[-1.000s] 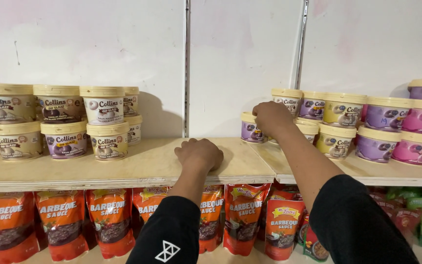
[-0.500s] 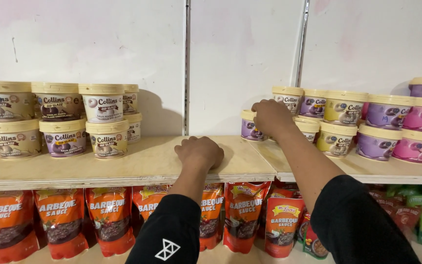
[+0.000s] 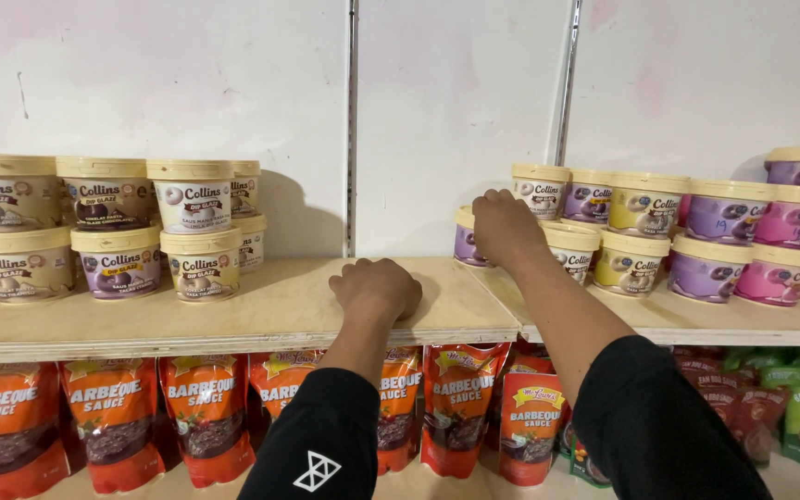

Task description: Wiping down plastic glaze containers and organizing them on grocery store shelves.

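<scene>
Shelving, wooden [image 3: 261, 310], running across two bays and carrying small lidded tubs in two groups. Left hand [image 3: 377, 289] is resting knuckles-up on the bare board between the groups, fingers curled under into a loose fist, holding nothing. Right hand [image 3: 504, 225] is closing over a purple tub [image 3: 467, 243] at the near left corner of the right-hand group; fingers are draping over its lid and front, so whether the grip is complete cannot be told. That tub is sitting on the lower tier, touching a cream-lidded tub [image 3: 574, 246] beside it, with another row of tubs [image 3: 645, 204] stacked behind.

Step in hand, as a judgement: taking hold of the corner tub, with the other hand bracing on the shelf. Any lift is calling for a firm hold around the rim and a straight pull clear of the neighbours, which are standing tight against it.

Left group of tubs [image 3: 113, 231] is standing two high, well apart from both hands. Red sauce pouches [image 3: 113, 417] are hanging below.
</scene>
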